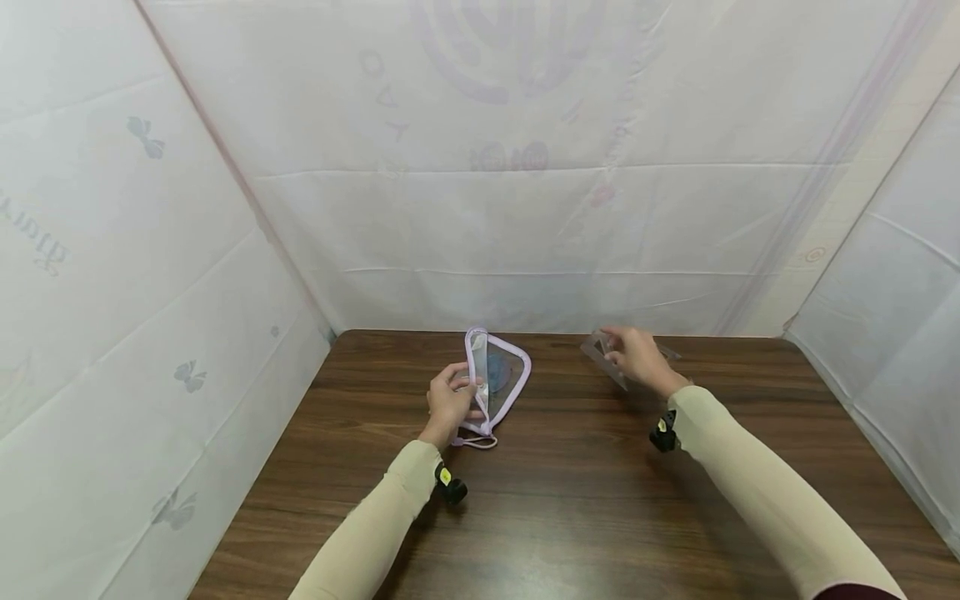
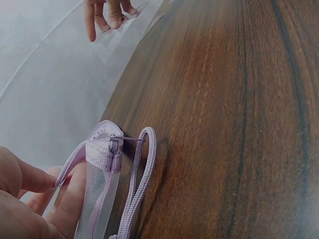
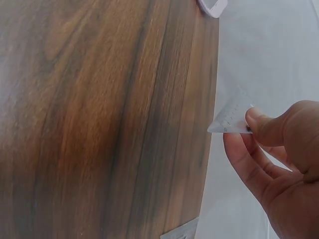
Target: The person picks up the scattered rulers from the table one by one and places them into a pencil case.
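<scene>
My left hand (image 1: pixel 447 402) pinches the edge of a see-through zip pouch (image 1: pixel 508 396) with lilac trim, held tilted over the table. Its mouth gapes on the side by my fingers, and a bluish round patch (image 1: pixel 497 372) shows through the film. In the left wrist view, a lilac cord loop (image 2: pixel 144 174) hangs from the corner beside the zip. Farther right, my right hand (image 1: pixel 637 354) grips a clear set square (image 1: pixel 596 353) between thumb and fingers, raised near the table's back edge. Printed scale marks are visible on the set square in the right wrist view.
Just beyond my right hand, another clear flat piece, like a ruler (image 3: pixel 183 230), lies by the back edge of the brown wood-grain table (image 1: pixel 570 492). White sheeting (image 1: pixel 525 225) hangs behind the table and along both sides. Each wrist carries a small black camera (image 1: pixel 452 486).
</scene>
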The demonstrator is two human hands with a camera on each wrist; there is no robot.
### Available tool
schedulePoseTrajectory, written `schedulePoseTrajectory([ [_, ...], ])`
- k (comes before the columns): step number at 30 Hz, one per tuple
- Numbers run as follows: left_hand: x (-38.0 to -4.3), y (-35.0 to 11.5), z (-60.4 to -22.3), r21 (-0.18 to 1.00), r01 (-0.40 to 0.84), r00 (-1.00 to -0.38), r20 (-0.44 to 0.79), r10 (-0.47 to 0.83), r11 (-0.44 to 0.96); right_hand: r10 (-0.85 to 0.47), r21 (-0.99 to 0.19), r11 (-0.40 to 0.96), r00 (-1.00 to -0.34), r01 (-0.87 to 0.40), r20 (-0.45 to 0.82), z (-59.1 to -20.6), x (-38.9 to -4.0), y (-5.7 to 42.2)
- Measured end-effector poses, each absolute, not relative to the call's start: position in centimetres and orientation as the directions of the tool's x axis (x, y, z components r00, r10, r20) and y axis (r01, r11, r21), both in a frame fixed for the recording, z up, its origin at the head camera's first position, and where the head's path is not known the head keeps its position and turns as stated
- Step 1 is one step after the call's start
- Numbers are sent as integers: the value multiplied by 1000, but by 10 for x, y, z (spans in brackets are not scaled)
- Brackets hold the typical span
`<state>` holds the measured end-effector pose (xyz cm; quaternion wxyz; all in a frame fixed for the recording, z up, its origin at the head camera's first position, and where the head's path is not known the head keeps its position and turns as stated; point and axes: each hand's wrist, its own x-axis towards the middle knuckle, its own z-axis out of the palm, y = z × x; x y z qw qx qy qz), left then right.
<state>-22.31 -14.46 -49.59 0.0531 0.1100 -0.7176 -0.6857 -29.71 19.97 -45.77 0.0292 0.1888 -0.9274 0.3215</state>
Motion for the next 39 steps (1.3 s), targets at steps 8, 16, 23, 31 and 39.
schedulePoseTrajectory([
  [8,-224,-146,-497,995,-89,-971,-77,-228,43,-342,-613,706,-929,-354,142,-457,-299,190],
  [16,-224,-146,-497,995,-82,-970,-68,-235,50,-346,-621,702,-929,-349,131,-455,-301,179],
  [23,-223,-145,-496,995,-85,-970,-72,-231,48,-348,-658,673,-929,-339,122,-455,-303,168],
  [31,-223,-146,-496,993,-101,-969,-84,-233,62,-352,-675,658,-929,-332,114,-458,-305,155],
  [39,-224,-147,-497,995,-95,-971,-84,-225,42,-354,-663,671,-929,-332,108,-456,-309,145],
])
